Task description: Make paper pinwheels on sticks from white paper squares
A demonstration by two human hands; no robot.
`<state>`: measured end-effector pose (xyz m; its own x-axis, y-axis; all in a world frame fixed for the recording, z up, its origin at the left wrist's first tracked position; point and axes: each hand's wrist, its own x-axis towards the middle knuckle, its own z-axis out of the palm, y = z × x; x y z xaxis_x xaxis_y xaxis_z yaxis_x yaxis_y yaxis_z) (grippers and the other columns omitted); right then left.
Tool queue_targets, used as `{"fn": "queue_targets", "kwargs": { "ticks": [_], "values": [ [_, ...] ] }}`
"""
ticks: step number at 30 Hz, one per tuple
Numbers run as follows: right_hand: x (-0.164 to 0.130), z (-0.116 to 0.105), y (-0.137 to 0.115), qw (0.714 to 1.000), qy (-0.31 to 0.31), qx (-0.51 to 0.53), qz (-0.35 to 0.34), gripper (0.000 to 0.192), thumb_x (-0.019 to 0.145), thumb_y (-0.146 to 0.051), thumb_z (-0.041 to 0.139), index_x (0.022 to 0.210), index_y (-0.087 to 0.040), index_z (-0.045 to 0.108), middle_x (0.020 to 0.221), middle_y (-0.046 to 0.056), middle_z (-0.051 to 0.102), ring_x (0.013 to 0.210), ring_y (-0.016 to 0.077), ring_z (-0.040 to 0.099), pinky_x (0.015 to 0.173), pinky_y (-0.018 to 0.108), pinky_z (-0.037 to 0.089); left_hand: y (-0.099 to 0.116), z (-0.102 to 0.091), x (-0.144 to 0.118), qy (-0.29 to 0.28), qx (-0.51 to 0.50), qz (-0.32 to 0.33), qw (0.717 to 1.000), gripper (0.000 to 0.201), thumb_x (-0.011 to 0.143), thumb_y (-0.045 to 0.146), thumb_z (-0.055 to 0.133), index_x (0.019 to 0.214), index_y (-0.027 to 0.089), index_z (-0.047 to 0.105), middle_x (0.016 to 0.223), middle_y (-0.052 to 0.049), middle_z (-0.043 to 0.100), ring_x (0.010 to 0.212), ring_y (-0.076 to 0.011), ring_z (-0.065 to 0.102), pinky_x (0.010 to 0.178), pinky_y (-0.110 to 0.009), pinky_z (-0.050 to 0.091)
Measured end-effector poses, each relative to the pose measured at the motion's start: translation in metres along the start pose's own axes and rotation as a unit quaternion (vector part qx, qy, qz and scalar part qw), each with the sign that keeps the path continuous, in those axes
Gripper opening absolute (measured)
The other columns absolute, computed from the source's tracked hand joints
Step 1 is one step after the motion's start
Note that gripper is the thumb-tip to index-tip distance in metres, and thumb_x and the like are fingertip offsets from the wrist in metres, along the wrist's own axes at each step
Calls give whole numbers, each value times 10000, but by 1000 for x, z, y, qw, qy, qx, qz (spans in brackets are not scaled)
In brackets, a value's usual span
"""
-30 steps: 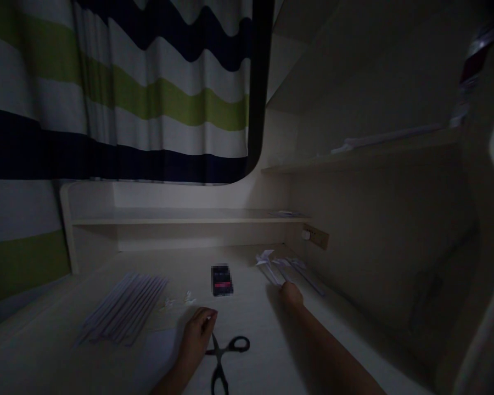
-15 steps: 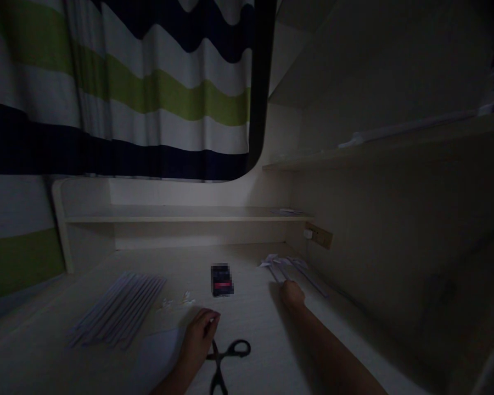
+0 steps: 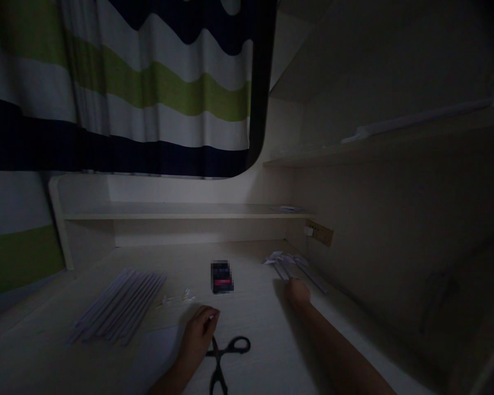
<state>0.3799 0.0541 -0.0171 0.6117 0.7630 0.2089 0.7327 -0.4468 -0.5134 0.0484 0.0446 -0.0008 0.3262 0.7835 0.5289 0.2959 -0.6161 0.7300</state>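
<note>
Our right hand (image 3: 298, 291) lies far out on the desk (image 3: 255, 312), its fingers at the stick ends of the small paper pinwheels (image 3: 286, 262) near the wall; whether it grips one we cannot tell in this dim light. Our left hand (image 3: 200, 329) rests loosely curled, touching the black scissors (image 3: 224, 356). We judge some pinwheels are finished, while the row of paper sticks (image 3: 119, 304) at the left lies unused, so much work remains. The dark box (image 3: 221, 277) is blurred; no writing is readable.
</note>
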Motion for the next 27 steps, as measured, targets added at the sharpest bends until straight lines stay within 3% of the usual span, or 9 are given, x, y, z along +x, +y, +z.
{"fn": "queue_targets", "kwargs": {
  "ticks": [8, 13, 21, 27],
  "values": [
    [2, -11, 3, 991, -56, -122, 28, 248, 839, -277, 470, 1053, -155, 501, 1051, 58, 535, 869, 171, 550, 732, 366, 466, -3, 2, 0, -9, 22, -2, 1000, 256, 784, 353, 426, 738, 180, 609, 772, -63, 607, 730, -175, 563, 675, -282, 453],
    [0, -15, 3, 985, -56, -159, 23, 194, 849, -263, 453, 969, -141, 546, 968, 66, 575, 833, 172, 566, 714, 356, 468, -3, 2, 1, -10, 29, 3, 1000, 234, 785, 326, 429, 736, 179, 604, 762, -57, 603, 721, -170, 561, 667, -272, 448],
    [-17, -22, -8, 980, -39, -195, -5, 248, 838, -276, 472, 1049, -150, 505, 1054, 63, 533, 876, 177, 548, 737, 367, 462, -4, 2, -1, -11, 33, 7, 999, 222, 799, 294, 414, 734, 172, 587, 772, -63, 592, 742, -169, 552, 689, -271, 438],
    [-36, -32, -34, 980, -16, -188, -60, 222, 841, -285, 464, 1000, -146, 530, 1012, 64, 552, 832, 159, 557, 713, 334, 464, -3, 3, -1, 3, 54, 11, 998, 205, 793, 261, 420, 724, 159, 584, 753, -63, 585, 720, -158, 554, 667, -261, 445]
  ]
}}
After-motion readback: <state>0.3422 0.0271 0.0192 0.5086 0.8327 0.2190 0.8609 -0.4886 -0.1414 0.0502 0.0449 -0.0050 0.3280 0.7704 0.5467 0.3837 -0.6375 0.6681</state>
